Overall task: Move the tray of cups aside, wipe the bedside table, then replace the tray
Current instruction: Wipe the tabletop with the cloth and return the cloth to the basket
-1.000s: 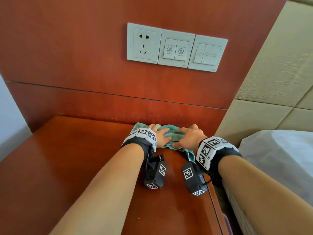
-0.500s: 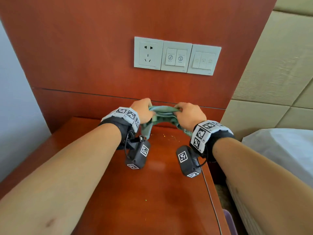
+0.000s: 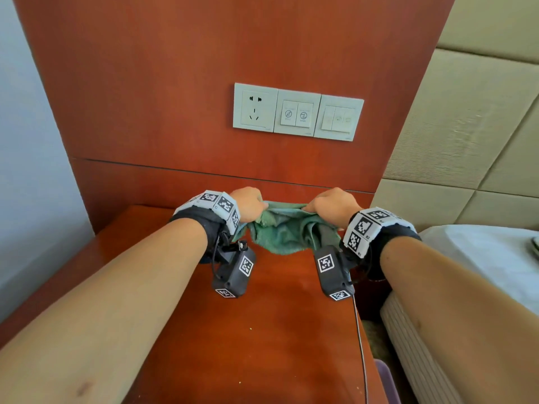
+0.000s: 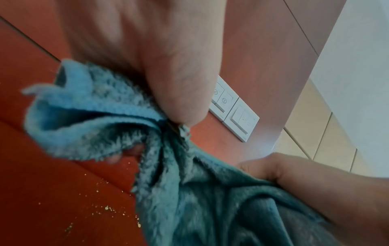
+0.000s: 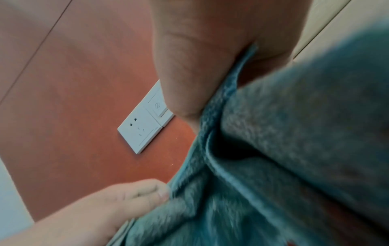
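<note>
A teal cloth [image 3: 287,230] hangs lifted above the back of the reddish wooden bedside table [image 3: 256,330], stretched between both hands. My left hand [image 3: 248,204] pinches its left top edge, and my right hand [image 3: 332,204] pinches its right top edge. In the left wrist view the cloth [image 4: 189,191] bunches under my left hand [image 4: 168,79], with my right hand [image 4: 305,179] gripping it further along. In the right wrist view my right hand [image 5: 200,66] holds the cloth [image 5: 273,149], and my left hand [image 5: 118,201] pinches its other edge. Small crumbs [image 4: 107,208] lie on the tabletop. The tray of cups is out of view.
A white socket and switch panel [image 3: 297,112] sits on the wood wall panel behind the table. A padded beige headboard [image 3: 466,126] and a bed with white sheet [image 3: 481,258] lie to the right. A grey wall [image 3: 26,170] bounds the left.
The cloth lay pressed flat on the table under both hands a second ago; both hands have lifted it off the surface and then pulled apart, spreading it between them.
</note>
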Demonstrator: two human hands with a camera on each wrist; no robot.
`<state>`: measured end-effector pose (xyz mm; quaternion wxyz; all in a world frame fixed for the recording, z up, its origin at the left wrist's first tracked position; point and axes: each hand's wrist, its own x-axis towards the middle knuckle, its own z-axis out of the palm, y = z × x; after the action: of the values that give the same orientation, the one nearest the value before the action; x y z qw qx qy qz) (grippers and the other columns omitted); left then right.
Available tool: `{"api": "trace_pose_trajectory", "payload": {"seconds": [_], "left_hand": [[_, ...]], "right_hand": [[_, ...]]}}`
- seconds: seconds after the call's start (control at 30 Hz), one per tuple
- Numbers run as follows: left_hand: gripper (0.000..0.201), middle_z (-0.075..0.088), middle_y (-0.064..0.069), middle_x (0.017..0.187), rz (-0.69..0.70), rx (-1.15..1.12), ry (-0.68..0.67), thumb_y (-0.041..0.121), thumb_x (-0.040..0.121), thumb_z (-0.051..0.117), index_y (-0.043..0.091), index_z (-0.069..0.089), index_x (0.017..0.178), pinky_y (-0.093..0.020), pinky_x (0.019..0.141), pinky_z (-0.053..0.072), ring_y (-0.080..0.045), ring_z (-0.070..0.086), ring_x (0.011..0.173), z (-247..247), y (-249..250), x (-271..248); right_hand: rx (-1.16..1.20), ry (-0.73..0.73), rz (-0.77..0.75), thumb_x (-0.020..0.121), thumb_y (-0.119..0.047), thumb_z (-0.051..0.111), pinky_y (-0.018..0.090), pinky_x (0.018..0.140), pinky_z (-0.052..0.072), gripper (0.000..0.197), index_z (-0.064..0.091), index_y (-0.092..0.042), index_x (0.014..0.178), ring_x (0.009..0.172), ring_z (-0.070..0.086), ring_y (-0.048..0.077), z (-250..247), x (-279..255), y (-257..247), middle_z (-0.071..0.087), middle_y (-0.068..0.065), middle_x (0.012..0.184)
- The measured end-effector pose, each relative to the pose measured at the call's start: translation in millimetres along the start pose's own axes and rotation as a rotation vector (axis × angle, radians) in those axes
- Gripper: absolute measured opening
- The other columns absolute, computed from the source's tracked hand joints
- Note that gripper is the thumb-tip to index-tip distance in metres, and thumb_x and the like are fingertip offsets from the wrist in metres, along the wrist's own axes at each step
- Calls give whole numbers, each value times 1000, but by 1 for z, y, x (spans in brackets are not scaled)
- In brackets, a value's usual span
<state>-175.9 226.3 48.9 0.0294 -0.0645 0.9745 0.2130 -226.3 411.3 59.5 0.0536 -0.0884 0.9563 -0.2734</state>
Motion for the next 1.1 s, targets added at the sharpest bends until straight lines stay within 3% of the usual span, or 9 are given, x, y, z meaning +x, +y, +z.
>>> {"api": "trace_pose_trajectory", "payload": {"seconds": [0.1,0.13,0.2,0.3,0.5,0.63,0.8,0.93,1.1], "left_hand": [[52,36,-2,57,-60,80,-34,44,97,44,13,36,56,-27,51,28,-18,34,48,11,-2,-3],[45,46,-3,66,-73,99,-15,45,95,46,11,45,65,-29,56,36,-19,45,57,15,-2,-6],[34,57,-10,109,-75,138,1,41,94,49,10,57,106,-35,82,48,-26,58,99,22,-3,-10],[46,40,-11,140,-59,156,-12,43,91,53,24,49,132,-41,102,42,-33,44,126,31,2,-17],[41,52,-5,104,12,161,-103,41,73,74,19,46,92,-40,87,46,-26,48,108,58,16,-20],[39,49,-3,93,38,130,-152,40,74,72,19,42,87,-32,72,40,-24,48,96,76,13,-13],[30,54,-1,97,77,74,-124,28,78,70,18,51,100,-31,63,42,-22,52,83,72,16,-6],[33,48,-3,109,140,170,0,21,81,63,19,53,112,-36,77,45,-24,48,101,68,19,2],[66,50,-8,110,103,172,-193,32,64,80,17,44,116,-44,82,53,-31,57,97,73,25,12]], "right_hand": [[-74,-75,122,80,-45,67,27,73,47,53,66,-7,117,100,61,27,7,-2,15,65,11,120],[-114,-70,152,78,-51,68,27,76,47,59,64,-8,119,104,60,27,11,-4,20,63,10,122],[-170,-10,191,75,-55,65,34,94,47,65,59,-14,126,115,55,31,23,-7,28,56,10,130],[-266,30,216,82,-49,56,43,106,39,60,52,-19,134,125,43,35,36,-14,35,42,12,137],[-177,-80,258,93,-41,45,30,83,48,51,56,-4,126,112,61,30,57,-20,34,62,15,125],[-176,-187,226,95,-50,37,33,91,48,59,57,-4,127,113,62,29,63,-19,37,62,13,126],[-349,-149,268,90,-44,51,43,101,45,61,36,-9,139,124,52,34,67,-11,45,47,14,138],[-464,-121,250,90,-36,55,46,107,34,59,31,-19,142,130,35,35,70,-3,51,35,13,140],[-191,149,224,80,-41,47,46,100,38,55,43,-12,127,124,44,36,55,0,41,48,16,132]]}}
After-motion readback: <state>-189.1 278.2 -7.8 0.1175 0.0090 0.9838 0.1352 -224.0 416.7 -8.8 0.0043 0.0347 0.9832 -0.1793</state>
